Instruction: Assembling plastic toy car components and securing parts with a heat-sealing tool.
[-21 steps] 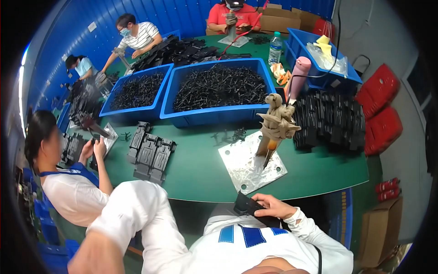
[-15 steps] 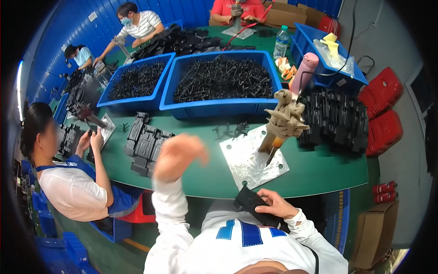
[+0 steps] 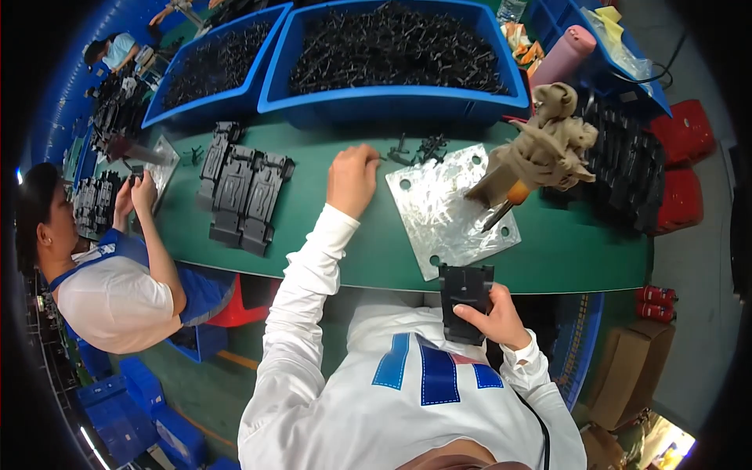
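Note:
My right hand (image 3: 501, 317) grips a black plastic housing (image 3: 464, 294) upright at the table's front edge, thumb across its face. Out over the table, my left hand (image 3: 352, 180) has its fingers curled together, with the fingertips at the left end of a small heap of black plastic clips (image 3: 429, 147). Whether a clip is between those fingers is hidden. Just right of that hand lies a shiny metal base plate (image 3: 427, 204). On it stands a tool with an orange-and-black tip (image 3: 507, 205), its upper part wrapped in tan cloth (image 3: 552, 145).
Blue bins (image 3: 392, 102) full of black clips stand behind. Several black housings (image 3: 247, 192) lie to the left, and more are stacked (image 3: 627, 164) at the right beside a pink bottle (image 3: 562, 55). A co-worker (image 3: 117, 298) sits at the left, holding a dark part.
My left hand has come down and rightward to the small clips. My right hand has turned the housing more upright. The view has tilted down toward me.

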The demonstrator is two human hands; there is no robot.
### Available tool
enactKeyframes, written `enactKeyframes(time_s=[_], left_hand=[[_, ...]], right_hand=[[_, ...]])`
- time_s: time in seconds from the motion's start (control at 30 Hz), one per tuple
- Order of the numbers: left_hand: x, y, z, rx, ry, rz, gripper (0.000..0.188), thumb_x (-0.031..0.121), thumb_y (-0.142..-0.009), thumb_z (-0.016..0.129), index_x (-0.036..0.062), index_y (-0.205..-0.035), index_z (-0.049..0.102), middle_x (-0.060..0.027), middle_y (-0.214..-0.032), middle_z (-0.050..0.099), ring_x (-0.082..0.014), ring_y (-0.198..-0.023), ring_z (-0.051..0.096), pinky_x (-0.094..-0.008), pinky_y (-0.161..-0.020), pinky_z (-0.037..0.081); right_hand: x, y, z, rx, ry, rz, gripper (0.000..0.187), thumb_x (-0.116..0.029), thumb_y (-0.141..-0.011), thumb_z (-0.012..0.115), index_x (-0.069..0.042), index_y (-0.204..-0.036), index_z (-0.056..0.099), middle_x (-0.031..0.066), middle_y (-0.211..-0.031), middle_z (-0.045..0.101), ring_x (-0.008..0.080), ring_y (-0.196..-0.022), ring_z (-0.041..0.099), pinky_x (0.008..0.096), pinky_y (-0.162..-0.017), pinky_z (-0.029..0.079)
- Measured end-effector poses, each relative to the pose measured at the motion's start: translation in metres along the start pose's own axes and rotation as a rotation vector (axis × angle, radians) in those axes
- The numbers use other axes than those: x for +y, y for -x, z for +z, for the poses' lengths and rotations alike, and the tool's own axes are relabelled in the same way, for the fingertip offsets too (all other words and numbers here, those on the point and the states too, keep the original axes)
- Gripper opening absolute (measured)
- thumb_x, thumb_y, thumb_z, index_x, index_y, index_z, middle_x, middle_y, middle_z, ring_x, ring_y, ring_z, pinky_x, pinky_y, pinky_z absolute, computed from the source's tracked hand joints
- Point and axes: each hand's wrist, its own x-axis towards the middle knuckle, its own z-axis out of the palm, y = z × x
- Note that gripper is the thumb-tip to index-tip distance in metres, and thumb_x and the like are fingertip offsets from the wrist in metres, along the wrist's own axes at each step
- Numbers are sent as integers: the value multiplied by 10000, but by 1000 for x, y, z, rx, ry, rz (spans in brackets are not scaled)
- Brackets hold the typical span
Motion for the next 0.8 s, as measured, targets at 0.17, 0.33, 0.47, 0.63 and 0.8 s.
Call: enactKeyframes(time_s=[0.17, 0.33, 0.47, 0.63, 0.8], left_hand=[[5, 11, -16, -75, 16, -97, 275, 26, -779, 681, 48, -1028, 565, -128, -844, 672, -366, -805, 607, -448, -715, 476], [23, 23, -23, -4, -153, -20, 277, -22, -773, 639, 48, -1039, 603, -111, -890, 635, -333, -846, 575, -416, -746, 469], [30, 60, -31, 64, -368, 194, 335, -15, -726, 599, 81, -1038, 674, -62, -917, 551, -254, -826, 532, -350, -729, 467], [40, 92, -41, -64, -278, 196, 313, -21, -731, 625, 71, -1024, 683, -48, -929, 568, -255, -847, 541, -343, -728, 479], [34, 87, -50, -116, -175, 106, 257, -28, -745, 668, 55, -987, 696, -58, -941, 611, -269, -870, 551, -351, -738, 489]], right_hand=[[-1, -6, 13, -26, -100, 16, 388, -58, -813, 738, 24, -1164, 597, 94, -1069, 683, 152, -955, 619, 286, -870, 475], [-5, -9, 19, -65, -99, 16, 419, -2, -829, 693, 23, -1224, 555, 97, -1116, 667, 171, -1001, 629, 293, -924, 465], [-12, -12, 24, -57, -204, -16, 558, 55, -850, 611, 25, -1365, 400, 146, -1192, 628, 221, -1094, 638, 335, -980, 452], [-17, -17, 30, -49, -229, -23, 618, 73, -857, 579, 25, -1411, 310, 162, -1257, 586, 242, -1115, 634, 347, -991, 446], [-15, -23, 35, -117, -328, 34, 615, 41, -884, 536, 5, -1432, 259, 188, -1264, 562, 308, -1068, 654, 402, -942, 507]])
